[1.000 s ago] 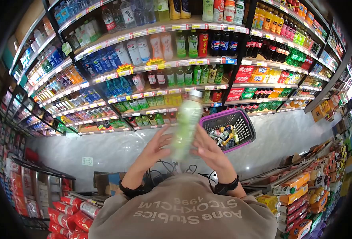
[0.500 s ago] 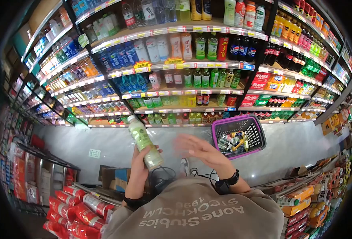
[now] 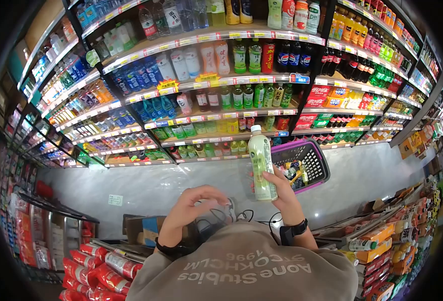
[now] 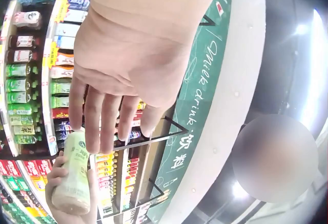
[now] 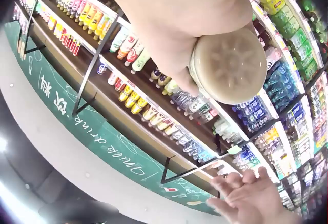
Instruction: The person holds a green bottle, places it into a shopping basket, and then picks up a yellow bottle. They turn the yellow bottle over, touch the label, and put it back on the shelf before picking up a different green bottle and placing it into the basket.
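A pale green bottle with a white cap stands nearly upright in the right hand, whose fingers and thumb curl round its lower half. From the right wrist view the bottle's round base shows beside the palm. The left hand is apart from the bottle, lower and to its left, with relaxed, slightly bent fingers and nothing held. In the left wrist view the left hand has its fingers extended, and the bottle appears beyond the fingertips in the other hand.
A purple-rimmed black basket holding several items stands on the floor, partly behind the bottle. Shelves of drinks span the front. Red packages lie at lower left, stacked goods at lower right.
The bottle has passed from the left hand to the right hand and moved rightward, in front of the basket's left side. The left hand is now empty.
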A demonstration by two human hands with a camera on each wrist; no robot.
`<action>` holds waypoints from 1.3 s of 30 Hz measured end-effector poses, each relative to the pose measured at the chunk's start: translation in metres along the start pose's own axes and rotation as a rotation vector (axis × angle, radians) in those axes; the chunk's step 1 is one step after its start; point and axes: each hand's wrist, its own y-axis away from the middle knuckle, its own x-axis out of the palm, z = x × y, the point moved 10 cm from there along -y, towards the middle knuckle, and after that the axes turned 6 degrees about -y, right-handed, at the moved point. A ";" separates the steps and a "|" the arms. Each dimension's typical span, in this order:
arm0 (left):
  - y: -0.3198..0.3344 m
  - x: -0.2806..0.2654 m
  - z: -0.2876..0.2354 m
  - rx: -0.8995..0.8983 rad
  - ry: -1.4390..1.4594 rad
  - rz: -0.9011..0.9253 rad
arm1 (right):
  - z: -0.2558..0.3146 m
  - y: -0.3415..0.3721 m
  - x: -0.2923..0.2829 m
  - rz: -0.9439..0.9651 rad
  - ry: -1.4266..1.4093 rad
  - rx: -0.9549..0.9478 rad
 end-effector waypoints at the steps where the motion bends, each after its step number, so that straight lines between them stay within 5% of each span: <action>1: -0.002 0.000 0.013 -0.021 0.081 -0.029 | 0.001 0.004 -0.004 -0.010 -0.016 0.009; 6: -0.005 0.006 0.044 -0.113 0.278 -0.071 | 0.001 0.012 -0.002 0.040 0.096 0.071; 15: 0.002 0.011 0.049 -0.103 0.204 -0.059 | 0.000 0.004 0.046 0.212 0.326 0.029; 24: 0.004 0.021 0.046 -0.023 0.348 -0.096 | 0.021 0.039 0.111 0.608 0.072 -0.013; 28: 0.021 0.009 0.100 -0.242 0.566 -0.229 | 0.035 0.050 0.111 0.759 -0.047 0.039; 31: 0.029 0.008 0.107 -0.293 0.739 -0.314 | 0.037 0.048 0.115 0.763 0.182 -0.034; 39: 0.018 0.007 0.090 -0.130 0.743 -0.185 | 0.029 0.026 0.109 0.596 0.163 -0.127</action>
